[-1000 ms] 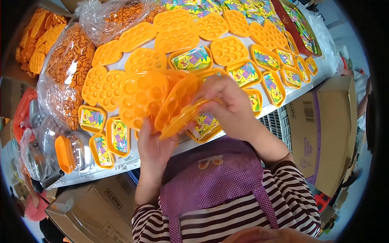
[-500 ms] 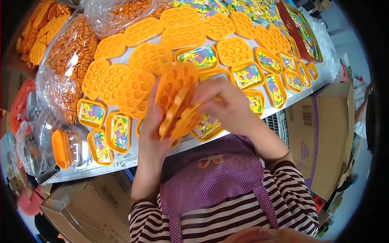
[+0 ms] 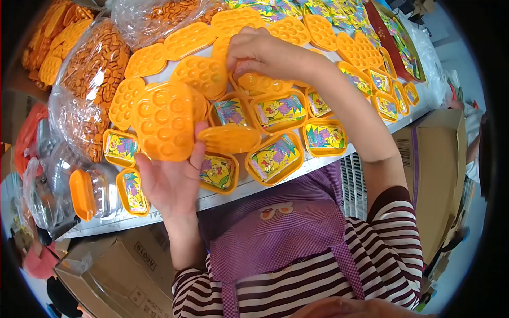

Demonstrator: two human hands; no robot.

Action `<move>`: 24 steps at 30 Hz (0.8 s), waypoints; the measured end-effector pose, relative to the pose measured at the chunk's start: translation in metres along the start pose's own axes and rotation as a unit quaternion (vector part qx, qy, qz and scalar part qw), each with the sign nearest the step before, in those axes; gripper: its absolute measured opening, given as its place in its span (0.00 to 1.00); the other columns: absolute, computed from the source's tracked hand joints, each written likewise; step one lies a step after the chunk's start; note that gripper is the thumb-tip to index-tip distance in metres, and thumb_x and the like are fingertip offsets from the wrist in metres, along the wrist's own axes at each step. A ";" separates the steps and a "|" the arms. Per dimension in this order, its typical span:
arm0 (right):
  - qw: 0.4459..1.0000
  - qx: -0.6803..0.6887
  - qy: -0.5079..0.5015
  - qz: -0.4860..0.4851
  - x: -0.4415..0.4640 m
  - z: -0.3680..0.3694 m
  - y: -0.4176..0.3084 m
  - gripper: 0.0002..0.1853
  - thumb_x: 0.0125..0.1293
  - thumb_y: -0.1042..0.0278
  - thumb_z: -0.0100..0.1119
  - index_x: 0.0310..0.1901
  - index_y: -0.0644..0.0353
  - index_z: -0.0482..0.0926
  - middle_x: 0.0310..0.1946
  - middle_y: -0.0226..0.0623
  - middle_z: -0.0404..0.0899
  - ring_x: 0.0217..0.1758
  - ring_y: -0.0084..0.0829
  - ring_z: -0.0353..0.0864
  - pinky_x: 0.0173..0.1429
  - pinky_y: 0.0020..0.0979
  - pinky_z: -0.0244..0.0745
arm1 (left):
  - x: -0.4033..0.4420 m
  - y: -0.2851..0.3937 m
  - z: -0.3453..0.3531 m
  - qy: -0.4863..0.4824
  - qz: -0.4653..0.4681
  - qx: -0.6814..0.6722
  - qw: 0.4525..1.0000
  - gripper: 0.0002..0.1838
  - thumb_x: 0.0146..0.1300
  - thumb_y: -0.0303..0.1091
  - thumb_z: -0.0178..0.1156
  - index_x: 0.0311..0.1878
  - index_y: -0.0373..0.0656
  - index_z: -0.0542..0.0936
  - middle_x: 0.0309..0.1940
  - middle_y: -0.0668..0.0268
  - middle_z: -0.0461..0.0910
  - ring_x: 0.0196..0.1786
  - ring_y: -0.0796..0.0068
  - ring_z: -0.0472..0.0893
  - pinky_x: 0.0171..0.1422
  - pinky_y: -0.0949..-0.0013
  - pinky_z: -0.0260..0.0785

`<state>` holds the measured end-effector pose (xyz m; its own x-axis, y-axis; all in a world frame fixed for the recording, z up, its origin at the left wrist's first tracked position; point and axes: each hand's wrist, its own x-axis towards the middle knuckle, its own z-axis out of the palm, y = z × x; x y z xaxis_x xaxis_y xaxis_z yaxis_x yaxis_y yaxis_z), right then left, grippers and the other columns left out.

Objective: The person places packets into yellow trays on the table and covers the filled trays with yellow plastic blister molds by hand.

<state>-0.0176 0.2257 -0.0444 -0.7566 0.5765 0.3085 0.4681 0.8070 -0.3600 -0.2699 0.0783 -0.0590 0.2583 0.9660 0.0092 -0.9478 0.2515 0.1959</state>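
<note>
My left hand (image 3: 177, 183), palm up, holds an orange dimpled tray (image 3: 164, 123) raised toward the camera. A second orange dimpled tray (image 3: 230, 139) sticks out sideways at its fingertips, above the packet-filled boxes. Across the table, my right hand (image 3: 260, 52) has its fingers curled down at the left edge of another orange dimpled tray (image 3: 268, 85). This tray lies tilted over a shallow orange box in the back row; its fingertips are partly hidden. Nearby, open orange boxes (image 3: 277, 158) each hold a yellow and purple printed packet (image 3: 278, 110).
Clear bags of small orange pieces (image 3: 93, 79) stand at the left and back. More dimpled trays (image 3: 201, 77) lie on the white table (image 3: 159, 216). A red box of packets (image 3: 395, 45) is at the back right. Cardboard boxes (image 3: 124, 265) flank me.
My hands have separated. The right hand has moved away to the back with one tray, now over a box, while the left hand has shifted left, turning its trays toward the camera.
</note>
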 end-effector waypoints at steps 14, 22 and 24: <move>0.981 -0.118 -0.019 0.154 -0.061 0.006 -0.036 0.24 0.53 0.57 0.61 0.52 0.53 0.74 0.57 0.37 0.70 0.59 0.41 0.65 0.62 0.41 0.56 | 0.010 0.006 -0.005 0.056 0.047 0.020 0.997 0.34 0.65 0.50 0.50 0.68 0.44 0.54 0.67 0.52 0.56 0.66 0.40 0.59 0.70 0.48 0.53; 0.993 -0.028 0.033 0.113 -0.053 -0.009 -0.077 0.25 0.50 0.55 0.64 0.50 0.53 0.76 0.47 0.34 0.74 0.55 0.37 0.67 0.59 0.39 0.57 | 0.006 0.008 -0.007 0.025 0.044 0.020 0.999 0.32 0.67 0.45 0.49 0.69 0.43 0.52 0.70 0.51 0.47 0.70 0.40 0.47 0.73 0.46 0.44; 0.994 0.011 -0.032 0.100 -0.057 -0.002 -0.110 0.27 0.47 0.53 0.65 0.50 0.54 0.75 0.43 0.33 0.75 0.53 0.35 0.67 0.59 0.38 0.55 | 0.006 0.010 -0.006 0.026 0.046 0.031 0.998 0.32 0.66 0.44 0.50 0.69 0.43 0.52 0.70 0.51 0.47 0.71 0.40 0.46 0.73 0.46 0.44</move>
<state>-0.0253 0.1045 -0.0204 -0.6767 0.7157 0.1727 0.6025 0.6731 -0.4288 -0.2787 0.0874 -0.0629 0.1588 0.9871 -0.0209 -0.9535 0.1588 0.2561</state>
